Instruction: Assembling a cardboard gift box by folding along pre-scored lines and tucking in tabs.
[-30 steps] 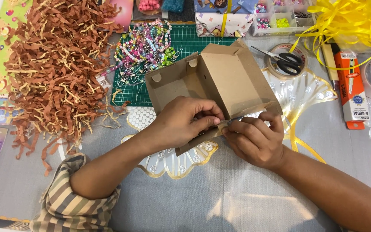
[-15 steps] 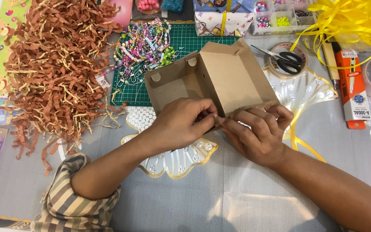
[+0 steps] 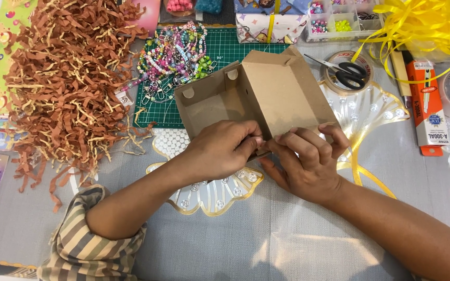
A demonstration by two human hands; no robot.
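Box (image 3: 256, 99), brown cardboard, open, sits on table centre, partly over green mat (image 3: 235, 44). Left hand (image 3: 220, 151) and right hand (image 3: 303, 161) meet at near edge, fingers curled, pinching box flap. Shredded paper (image 3: 63, 88) left; scissors (image 3: 345, 70) right.

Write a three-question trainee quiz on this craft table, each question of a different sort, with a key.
1. True or false: both hands grip the near edge of the brown cardboard box.
2. What lies left of the box? A) shredded brown paper B) a stack of plates C) a laptop
3. Fill in: the black-handled scissors rest on a roll of ____.

Key:
1. True: left hand and right hand meet at that edge.
2. A, the shredded brown paper.
3. Tape.
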